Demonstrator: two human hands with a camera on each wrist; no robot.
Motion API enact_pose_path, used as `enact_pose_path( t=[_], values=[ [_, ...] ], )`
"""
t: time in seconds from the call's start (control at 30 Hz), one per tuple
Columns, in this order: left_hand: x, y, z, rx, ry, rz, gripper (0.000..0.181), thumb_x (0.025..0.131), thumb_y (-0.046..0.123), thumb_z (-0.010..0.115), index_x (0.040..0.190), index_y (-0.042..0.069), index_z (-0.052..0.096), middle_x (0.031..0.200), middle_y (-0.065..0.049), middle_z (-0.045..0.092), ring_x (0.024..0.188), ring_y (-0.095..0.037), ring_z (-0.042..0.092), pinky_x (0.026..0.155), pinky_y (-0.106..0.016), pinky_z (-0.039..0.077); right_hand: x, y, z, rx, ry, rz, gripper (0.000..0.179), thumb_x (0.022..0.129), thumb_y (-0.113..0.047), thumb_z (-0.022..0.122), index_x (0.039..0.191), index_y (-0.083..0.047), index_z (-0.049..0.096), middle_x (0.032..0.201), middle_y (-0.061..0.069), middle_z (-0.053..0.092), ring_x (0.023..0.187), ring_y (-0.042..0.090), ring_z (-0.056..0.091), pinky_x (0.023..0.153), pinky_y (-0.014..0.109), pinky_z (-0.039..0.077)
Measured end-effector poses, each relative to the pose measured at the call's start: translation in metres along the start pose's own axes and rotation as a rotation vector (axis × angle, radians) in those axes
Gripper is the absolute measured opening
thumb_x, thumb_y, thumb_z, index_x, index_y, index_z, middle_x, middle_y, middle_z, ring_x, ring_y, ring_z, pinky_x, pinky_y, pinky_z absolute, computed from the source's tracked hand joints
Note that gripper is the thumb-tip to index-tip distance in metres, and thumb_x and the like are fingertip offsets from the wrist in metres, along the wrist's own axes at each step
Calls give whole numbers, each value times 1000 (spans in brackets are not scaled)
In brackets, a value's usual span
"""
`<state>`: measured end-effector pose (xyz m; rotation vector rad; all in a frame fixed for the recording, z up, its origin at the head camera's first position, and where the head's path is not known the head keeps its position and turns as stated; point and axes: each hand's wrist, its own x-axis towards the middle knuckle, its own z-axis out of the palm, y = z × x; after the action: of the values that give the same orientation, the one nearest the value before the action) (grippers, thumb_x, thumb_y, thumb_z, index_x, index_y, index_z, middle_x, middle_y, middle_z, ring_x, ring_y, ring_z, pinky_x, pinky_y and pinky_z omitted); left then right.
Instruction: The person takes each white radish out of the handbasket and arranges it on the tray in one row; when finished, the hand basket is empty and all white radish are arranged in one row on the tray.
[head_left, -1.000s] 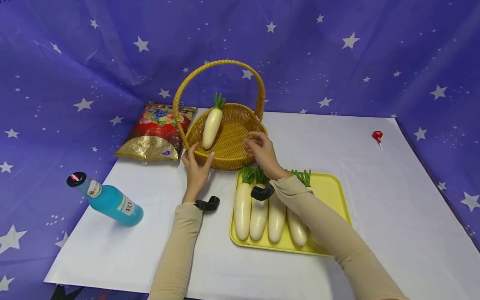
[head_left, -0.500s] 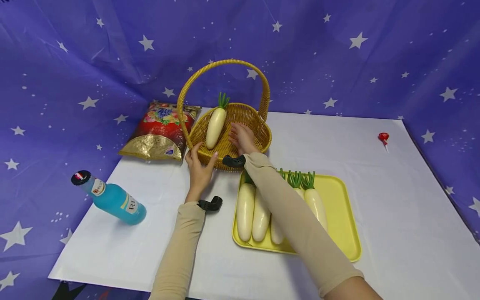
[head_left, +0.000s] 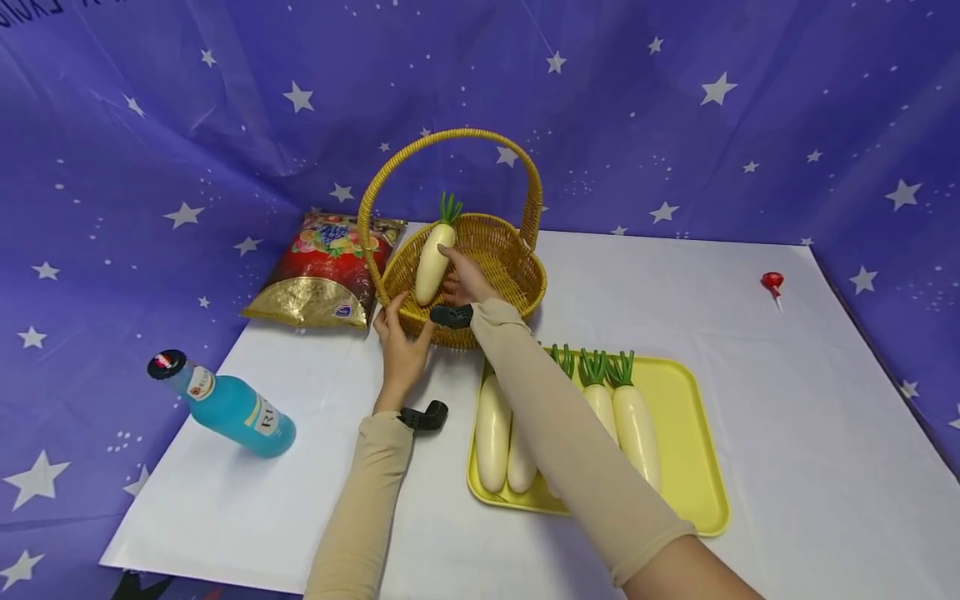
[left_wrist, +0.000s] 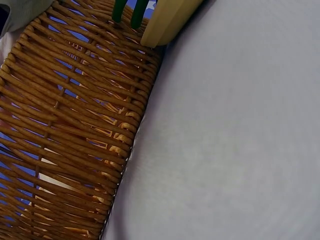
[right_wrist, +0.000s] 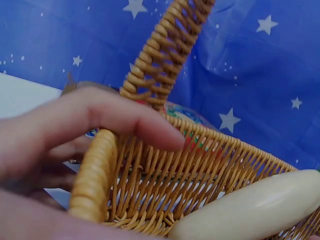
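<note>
A white radish [head_left: 432, 265] with green stems leans inside the wicker basket [head_left: 510, 258], stems toward the back rim. My right hand [head_left: 468, 279] reaches into the basket and grips this radish, thumb on its upper side and fingers beside it. My left hand [head_left: 402, 350] holds the front left rim of the basket. In the right wrist view, a finger hooks over that rim [right_wrist: 92, 180], and the radish [right_wrist: 250, 207] lies against the woven wall. The basket's outer weave [left_wrist: 70, 120] fills much of the left wrist view.
Several more white radishes [head_left: 492, 433] lie on the yellow tray [head_left: 693, 458], partly hidden by my right sleeve. A red and gold bag [head_left: 322, 275] stands left of the basket. A blue bottle [head_left: 240, 412] is at the left, and a red lollipop [head_left: 772, 283] lies far right.
My right hand has moved left from the basket's right rim, across its inside, to the radish and has taken hold of it. My left hand has stayed on the basket rim.
</note>
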<state>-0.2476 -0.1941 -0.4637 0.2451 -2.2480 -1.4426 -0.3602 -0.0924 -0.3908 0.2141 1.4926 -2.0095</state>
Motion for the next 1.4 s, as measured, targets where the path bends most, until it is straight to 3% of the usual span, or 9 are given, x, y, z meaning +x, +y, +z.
enact_pose_path(
  t=[0.6,0.77,0.93,1.03,1.1,1.2,1.27,1.33,1.4],
  values=[
    [-3,4,6,9,-15,-39,60,83,43,61,134,29,32,140,-19,15,130,-38,23,105,-53,23,13,-5,-8,-7,-128,-28,71,92,-47,41,147,-22,4,152,16,4,138,34,18,111,49,17],
    [-3,2,8,15,-22,-42,61,83,44,61,134,30,32,140,-19,14,129,-38,24,104,-54,24,10,-5,-8,-89,-178,-34,70,93,-49,37,146,-26,-2,152,15,2,139,33,16,110,52,14],
    [-3,1,7,12,-20,-31,59,83,43,61,134,29,32,141,-20,14,129,-39,24,103,-55,24,46,5,-12,-210,-294,-30,65,94,-50,32,146,-19,8,145,20,24,131,39,30,106,50,26],
    [-3,1,5,11,-20,-26,59,84,42,60,134,29,31,141,-19,13,130,-39,23,103,-55,24,72,15,-13,-242,-320,-40,58,95,-43,37,142,-15,18,141,18,32,127,36,36,101,49,33],
    [-3,0,4,14,-20,-26,59,84,41,61,134,30,31,141,-19,13,130,-38,22,104,-55,24,79,17,-15,-216,-325,-33,62,93,-35,47,143,-15,16,142,16,30,128,34,36,99,47,37],
    [-2,0,2,13,-21,-25,59,84,40,61,133,30,31,141,-18,12,131,-37,22,104,-54,24,67,14,-9,-198,-233,-15,80,89,-27,58,145,-15,3,143,15,28,126,30,41,96,40,42],
    [-2,0,1,11,-22,-23,59,84,39,61,134,30,31,141,-18,12,131,-37,22,104,-54,24,48,8,-3,-216,-175,10,88,89,-27,58,145,-16,-9,144,15,26,126,30,41,98,39,41],
    [-1,0,0,10,-22,-24,59,84,38,61,134,30,30,141,-19,12,131,-37,22,104,-54,24,25,1,6,-248,-118,22,84,92,-27,52,145,-16,-13,144,14,30,125,30,44,100,39,39],
    [0,-1,0,11,-20,-28,59,84,38,62,133,30,31,141,-19,12,130,-38,22,103,-54,24,4,-5,10,-289,-129,23,81,94,-27,47,144,-13,-15,145,13,30,127,29,42,104,39,34]
  ],
)
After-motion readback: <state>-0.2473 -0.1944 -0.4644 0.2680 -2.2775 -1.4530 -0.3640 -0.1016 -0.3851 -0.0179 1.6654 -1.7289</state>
